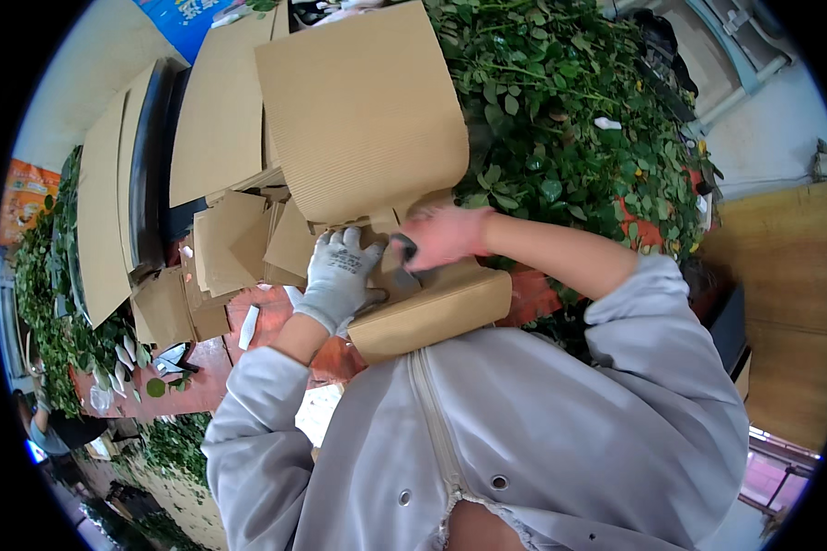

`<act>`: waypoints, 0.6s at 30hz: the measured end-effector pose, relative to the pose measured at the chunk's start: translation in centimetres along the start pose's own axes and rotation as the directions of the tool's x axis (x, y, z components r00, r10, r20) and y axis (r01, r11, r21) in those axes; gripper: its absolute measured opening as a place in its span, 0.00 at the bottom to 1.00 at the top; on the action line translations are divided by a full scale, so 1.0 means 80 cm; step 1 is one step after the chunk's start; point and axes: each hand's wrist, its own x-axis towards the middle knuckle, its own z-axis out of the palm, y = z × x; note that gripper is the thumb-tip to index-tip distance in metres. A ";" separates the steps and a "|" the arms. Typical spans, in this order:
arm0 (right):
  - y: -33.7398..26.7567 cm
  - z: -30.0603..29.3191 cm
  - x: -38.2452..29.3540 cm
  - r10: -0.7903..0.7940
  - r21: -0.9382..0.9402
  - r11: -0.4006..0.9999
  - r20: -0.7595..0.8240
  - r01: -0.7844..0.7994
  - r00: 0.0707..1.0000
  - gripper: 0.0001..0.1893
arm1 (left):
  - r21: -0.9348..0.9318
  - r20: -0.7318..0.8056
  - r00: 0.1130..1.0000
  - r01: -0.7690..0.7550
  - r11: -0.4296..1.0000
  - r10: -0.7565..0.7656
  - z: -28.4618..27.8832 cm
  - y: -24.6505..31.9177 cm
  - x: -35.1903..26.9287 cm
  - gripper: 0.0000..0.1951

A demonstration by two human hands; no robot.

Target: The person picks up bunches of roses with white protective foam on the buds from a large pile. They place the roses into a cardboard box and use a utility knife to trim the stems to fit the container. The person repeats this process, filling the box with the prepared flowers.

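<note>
My left hand (341,272), in a white glove, presses with spread fingers on folded corrugated cardboard. Close to its right, my right hand (437,237), in a pink glove and blurred, grips a tool with a black handle (405,248); a flat grey part shows below it, and its exact kind is unclear. Beneath both hands lies the cardboard, with a bent front flap (434,313) against my body and a large corrugated sheet (365,110) curving up behind. What lies under my palms is hidden.
Stacked small cardboard pieces (231,241) and larger sheets (220,138) are at the left. Leafy green stems (537,89) heap at the back right. On the red table (203,386) lie a white strip (249,327) and loose leaves. Another person (48,430) is at the far left.
</note>
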 end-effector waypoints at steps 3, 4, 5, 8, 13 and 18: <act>-0.016 0.016 -0.059 -0.341 -0.042 0.940 -0.072 0.339 0.937 0.25 | 0.030 -0.101 0.991 -0.082 0.996 0.084 0.000 0.002 0.003 0.40; -0.024 0.031 -0.066 -0.456 -0.316 0.859 -0.113 0.403 0.883 0.24 | -0.006 -0.101 0.989 -0.110 0.994 0.109 0.003 0.002 0.004 0.40; -0.031 0.045 -0.069 -0.391 -0.575 0.757 -0.019 0.310 0.920 0.24 | -0.052 -0.068 0.989 -0.139 0.989 0.135 0.007 0.002 0.006 0.39; -0.040 0.073 -0.067 -0.243 -0.593 0.790 -0.068 0.157 0.968 0.21 | -0.191 -0.075 0.992 -0.112 0.975 0.099 0.020 0.006 0.015 0.38; -0.056 0.021 -0.059 -0.280 -0.619 0.762 -0.051 0.190 0.959 0.21 | -0.174 -0.128 0.991 -0.069 0.982 0.047 0.031 0.010 0.025 0.39; -0.074 -0.047 0.035 -0.487 -0.878 0.478 -0.228 0.039 0.843 0.26 | -0.218 -0.063 0.990 -0.139 0.966 0.128 0.028 0.006 0.021 0.42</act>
